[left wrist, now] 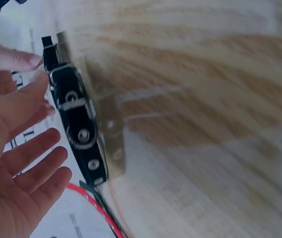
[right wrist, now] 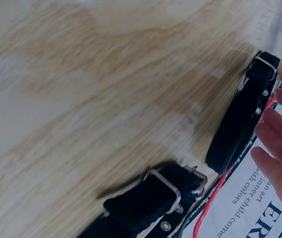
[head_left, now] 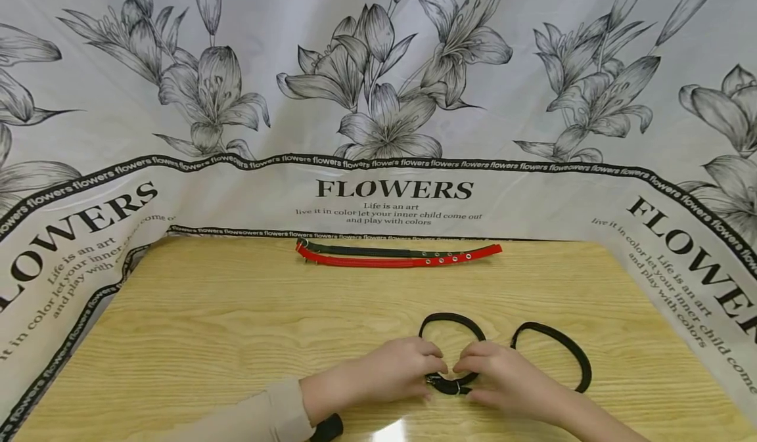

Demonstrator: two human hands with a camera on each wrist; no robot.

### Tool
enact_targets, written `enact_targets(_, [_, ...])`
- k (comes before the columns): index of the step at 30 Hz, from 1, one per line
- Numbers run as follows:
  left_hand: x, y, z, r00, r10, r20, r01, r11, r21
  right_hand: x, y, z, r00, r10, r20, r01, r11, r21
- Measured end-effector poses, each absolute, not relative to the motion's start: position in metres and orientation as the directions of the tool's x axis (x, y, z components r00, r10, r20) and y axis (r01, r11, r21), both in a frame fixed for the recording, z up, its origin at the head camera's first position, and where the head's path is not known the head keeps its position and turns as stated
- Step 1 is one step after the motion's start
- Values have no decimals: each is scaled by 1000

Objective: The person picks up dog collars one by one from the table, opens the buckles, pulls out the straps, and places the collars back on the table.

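Note:
A black buckled collar point(head_left: 452, 317) forms a round loop on the wooden table, with metal eyelets, a buckle and a D-ring point(left wrist: 84, 136) on its strap. My left hand point(head_left: 408, 368) holds the loop's near left side; its thumb and index finger pinch the strap end by the buckle, while the other fingers stay loosely spread. From the right, my right hand point(head_left: 503, 376) meets it, fingertips on the same collar near the buckle point(right wrist: 265, 64). Part of the strap is hidden behind the fingers. A second black collar point(head_left: 562, 340), also looped, lies beside my right hand.
Near the table's far edge a red collar point(head_left: 367, 261) and a dark green collar point(head_left: 367, 251) lie stretched out side by side. A black object point(head_left: 327, 429) shows partly beside the left sleeve. Flower-printed cloth point(head_left: 390, 199) surrounds the wooden table point(head_left: 236, 310) at the back and sides.

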State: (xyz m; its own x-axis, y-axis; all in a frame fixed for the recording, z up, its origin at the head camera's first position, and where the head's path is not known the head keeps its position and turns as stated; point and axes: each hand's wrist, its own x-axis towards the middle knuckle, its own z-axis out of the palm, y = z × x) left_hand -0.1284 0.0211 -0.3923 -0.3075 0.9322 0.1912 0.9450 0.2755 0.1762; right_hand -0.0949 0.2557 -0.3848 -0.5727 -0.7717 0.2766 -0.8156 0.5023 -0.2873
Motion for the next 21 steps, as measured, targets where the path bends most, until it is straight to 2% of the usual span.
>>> enact_targets(3, [-126,34,-392,-278,950,143,960,271,68,-95,252,-388,-579,-773,260,-807,499,-315])
enact_targets(6, [-124,44,-391,-277,952,128,961,278,9,-96,251,-389,-605,-767,213,-782,522,-341])
enact_targets(8, [-124,48,-391,-296,946,133,953,301,-22,-97,250,-389,-629,-758,175,-758,548,-352])
enact_targets(14, [-124,50,-394,-402,909,109,913,407,-29,-97,247,-391,-685,-721,102,-703,617,-355])
enact_targets(21, [-124,49,-400,-403,907,123,908,413,-75,-98,245,-393,-701,-709,79,-685,637,-354])
